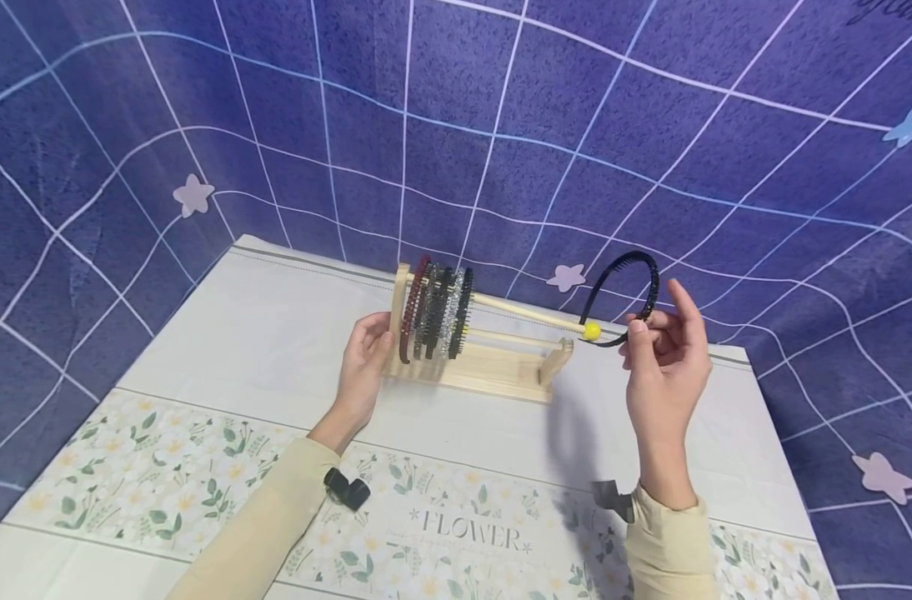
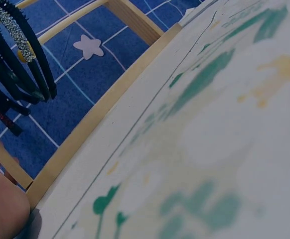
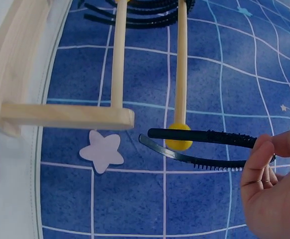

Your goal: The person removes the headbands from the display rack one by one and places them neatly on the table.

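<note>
My right hand (image 1: 668, 362) pinches a black headband (image 1: 654, 287) between thumb and fingers, its little comb teeth showing along the band. The headband's two ends lie about the yellow ball (image 3: 179, 137) that tips the rack's upper rod (image 1: 527, 312); whether they touch it I cannot tell. At the other end, my left hand (image 1: 366, 358) grips the left upright of the wooden rack (image 1: 486, 371), thumb in front and fingers behind. Several headbands (image 1: 437, 312), dark red, black and glittery silver, hang close together on the rods beside that upright.
Under the rack spreads a white table cover (image 1: 261, 329) with a flowered band and the word FLOWER. Behind stands a blue cloth backdrop (image 1: 456, 150) with pale grid lines and stars. The rack's short right upright (image 1: 556, 362) carries the lower rod's end.
</note>
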